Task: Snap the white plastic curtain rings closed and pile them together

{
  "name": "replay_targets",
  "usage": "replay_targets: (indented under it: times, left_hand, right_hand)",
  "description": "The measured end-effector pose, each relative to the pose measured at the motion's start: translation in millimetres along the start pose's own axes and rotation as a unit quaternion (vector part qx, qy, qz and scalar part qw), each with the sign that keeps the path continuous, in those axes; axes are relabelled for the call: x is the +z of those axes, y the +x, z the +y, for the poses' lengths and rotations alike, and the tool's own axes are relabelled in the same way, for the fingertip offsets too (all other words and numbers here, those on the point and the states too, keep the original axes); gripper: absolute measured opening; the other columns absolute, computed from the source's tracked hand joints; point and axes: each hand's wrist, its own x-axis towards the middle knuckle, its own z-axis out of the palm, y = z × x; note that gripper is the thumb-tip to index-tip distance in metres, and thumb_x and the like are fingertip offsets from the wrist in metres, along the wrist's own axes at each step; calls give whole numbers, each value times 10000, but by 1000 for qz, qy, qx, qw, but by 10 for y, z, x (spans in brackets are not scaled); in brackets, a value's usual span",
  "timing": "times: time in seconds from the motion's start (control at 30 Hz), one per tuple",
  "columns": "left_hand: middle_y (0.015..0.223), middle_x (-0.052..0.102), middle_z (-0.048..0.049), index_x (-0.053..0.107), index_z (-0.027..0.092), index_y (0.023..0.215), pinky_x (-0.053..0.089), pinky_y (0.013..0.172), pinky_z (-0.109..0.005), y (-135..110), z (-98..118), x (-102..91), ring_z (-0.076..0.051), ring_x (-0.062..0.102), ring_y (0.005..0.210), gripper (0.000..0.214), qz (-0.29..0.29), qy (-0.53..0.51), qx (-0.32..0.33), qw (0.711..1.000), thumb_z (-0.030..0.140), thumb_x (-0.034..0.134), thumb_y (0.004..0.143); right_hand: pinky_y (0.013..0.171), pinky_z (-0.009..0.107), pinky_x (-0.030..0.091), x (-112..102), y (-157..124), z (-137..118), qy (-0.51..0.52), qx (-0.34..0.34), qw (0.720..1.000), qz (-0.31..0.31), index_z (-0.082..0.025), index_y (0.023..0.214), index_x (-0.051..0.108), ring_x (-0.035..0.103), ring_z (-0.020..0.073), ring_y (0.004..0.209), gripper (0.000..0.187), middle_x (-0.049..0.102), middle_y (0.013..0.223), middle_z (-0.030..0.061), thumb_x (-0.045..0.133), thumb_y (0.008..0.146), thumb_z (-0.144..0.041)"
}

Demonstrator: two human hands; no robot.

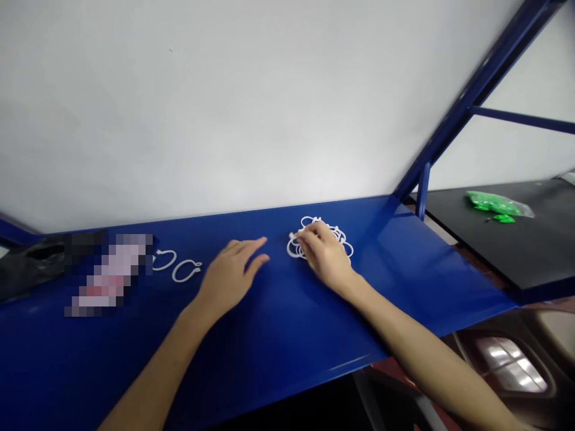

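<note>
A pile of several white plastic rings (pixel 342 237) lies on the blue shelf (pixel 278 323) near the wall. My right hand (pixel 324 254) rests on top of the pile with its fingers curled onto the rings at the pile's left side. To the left of the pile, my left hand (pixel 230 274) lies flat on the shelf, fingers stretched toward the pile, holding nothing. Two separate white rings (pixel 186 270) lie side by side further left, apart from both hands.
A blurred-out patch (pixel 108 272) and a dark bag (pixel 27 266) sit at the shelf's far left. A blue metal post (pixel 467 102) rises at the right. Beyond it, a black surface (pixel 503 239) holds a clear bag of green pieces (pixel 496 205).
</note>
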Motion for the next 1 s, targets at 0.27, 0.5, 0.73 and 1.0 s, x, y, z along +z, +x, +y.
replay_targets:
  times: [0.27, 0.5, 0.73, 1.0]
  left_hand:
    - [1067, 688, -161, 726, 238, 1106, 462, 770, -480, -147, -804, -313, -368, 585, 975, 412, -85, 283, -114, 949, 116, 501, 784]
    - [938, 735, -120, 726, 248, 863, 400, 750, -445, -114, -754, -276, -342, 573, 915, 246, -68, 269, -111, 954, 276, 486, 909]
    - [886, 729, -60, 630, 231, 846, 410, 754, -376, -6, -248, -105, -280, 619, 888, 154, -22, 137, -99, 985, 306, 513, 911]
    - [669, 640, 23, 595, 229, 789, 438, 700, -306, -62, 228, 107, -161, 599, 646, 131, 61, -67, -79, 993, 312, 565, 886]
  right_hand:
    - [797, 335, 498, -158, 98, 674, -62, 280, 957, -40, -174, 1051, 734, 638, 207, 815, 226, 721, 913, 71, 568, 902, -206]
    - [841, 378, 473, -158, 90, 617, -76, 258, 963, 9, -178, 960, 739, 592, 251, 894, 227, 714, 916, 94, 537, 930, -276]
    - [865, 441, 472, -190, 85, 304, -50, 128, 989, 62, -168, 1028, 708, 543, 286, 942, 207, 684, 956, 124, 539, 978, -277]
    - [764, 324, 558, -20, -130, -287, 246, 25, 963, -109, -193, 1188, 582, 670, 174, 820, 280, 696, 932, 47, 623, 965, -357]
